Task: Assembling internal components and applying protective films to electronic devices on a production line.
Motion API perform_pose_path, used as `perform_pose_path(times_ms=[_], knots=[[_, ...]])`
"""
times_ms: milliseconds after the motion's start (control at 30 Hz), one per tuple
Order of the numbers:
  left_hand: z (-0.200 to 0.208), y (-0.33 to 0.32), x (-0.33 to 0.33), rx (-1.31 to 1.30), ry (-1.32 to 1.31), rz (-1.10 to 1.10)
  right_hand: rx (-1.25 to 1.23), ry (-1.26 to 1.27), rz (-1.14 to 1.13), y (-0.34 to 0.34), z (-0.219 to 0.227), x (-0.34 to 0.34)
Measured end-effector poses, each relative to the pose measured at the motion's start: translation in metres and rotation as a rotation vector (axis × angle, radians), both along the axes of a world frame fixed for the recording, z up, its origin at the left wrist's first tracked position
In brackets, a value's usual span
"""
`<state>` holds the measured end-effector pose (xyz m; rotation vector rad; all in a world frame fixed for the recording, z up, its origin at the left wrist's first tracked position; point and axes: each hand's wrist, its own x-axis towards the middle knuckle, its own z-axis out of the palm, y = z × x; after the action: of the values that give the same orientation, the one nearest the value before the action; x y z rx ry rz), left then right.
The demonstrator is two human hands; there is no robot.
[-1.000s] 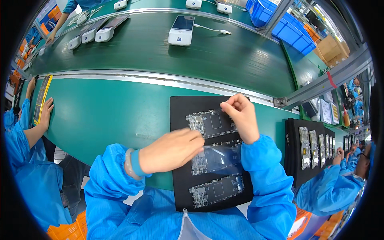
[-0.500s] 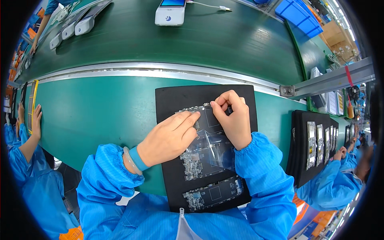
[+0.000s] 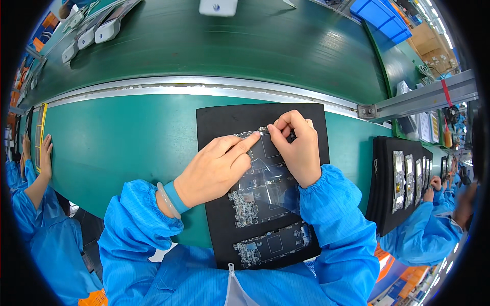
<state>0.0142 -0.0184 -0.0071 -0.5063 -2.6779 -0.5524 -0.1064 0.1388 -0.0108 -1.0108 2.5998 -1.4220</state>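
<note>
Green and smooth, our surface point(image 3: 127, 132) carries a black mat point(image 3: 219, 117), maybe so thin parts don't get scratched. Nearest us, low in the middle of the frame, the bottom board point(image 3: 274, 246) lies flat. Just past it is the middle board point(image 3: 245, 209), with a shiny clear sheet point(image 3: 262, 176) over part of it. Next comes the top board point(image 3: 272, 149), mid-frame, partly hidden by our hands. Our left hand point(image 3: 214, 166) has its grip open, one finger resting on this board, perhaps to stop it sliding. Our right hand point(image 3: 297, 153) has its grip pinched closed near the upper edge; we cannot tell if anything is in it. Farther off, at the top, a white device point(image 3: 218, 7) sits on a dark green belt point(image 3: 286, 56).
</note>
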Motion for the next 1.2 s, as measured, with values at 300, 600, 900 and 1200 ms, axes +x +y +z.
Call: perform_pose_path(times_ms=[300,600,900,1200], knots=[[-0.0006,0.0038,-0.0012,-0.047,-0.006,0.032,0.0,0.126,-0.007,0.0022,-0.0033,-0.002],[-0.0015,0.0048,0.0002,-0.06,0.006,0.044,0.043,0.094,0.005,0.0035,-0.0029,-0.0004],[-0.003,0.0044,-0.0001,-0.05,0.005,0.048,0.084,0.144,0.024,0.0038,-0.003,-0.0019],[-0.0051,0.0038,-0.0005,-0.045,0.032,0.039,0.113,0.146,0.042,0.005,-0.0047,-0.0046]])
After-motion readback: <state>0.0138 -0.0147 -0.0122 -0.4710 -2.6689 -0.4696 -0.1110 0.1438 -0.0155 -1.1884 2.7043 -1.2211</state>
